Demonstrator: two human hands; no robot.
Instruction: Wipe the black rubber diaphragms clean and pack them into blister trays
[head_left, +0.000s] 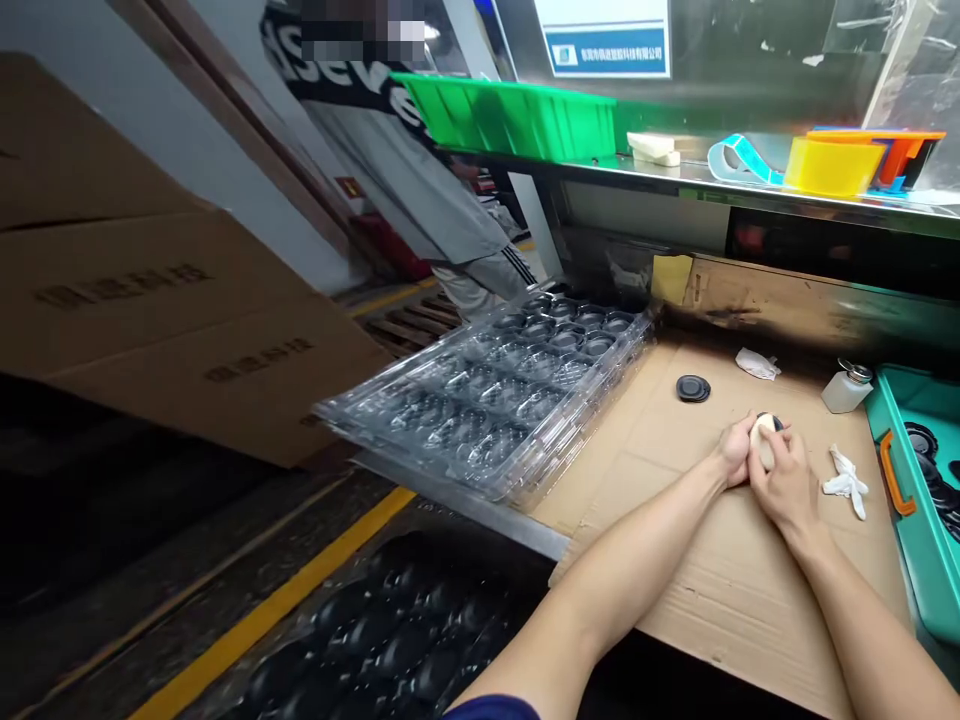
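Over the cardboard-covered bench, my left hand [738,452] is closed around a black round part [768,419], mostly hidden by the fingers. My right hand [789,482] pinches a cream-coloured pad or folded cloth [763,446] against that part; which of the two it is, I cannot tell. Another black round part [693,388] lies flat on the cardboard [652,490], beyond my hands and to the left. To the right of my right hand lies a crumpled white cloth [847,483]. A white bottle with a metal top [848,388] stands behind it.
Stacked transparent trays [480,400] with black parts occupy the bench's left side. A teal bin [911,540] holding black parts stands at the right. On the shelf above are a green bin [517,120] and a yellow tape roll [832,165]. A person [420,180] stands beyond the trays.
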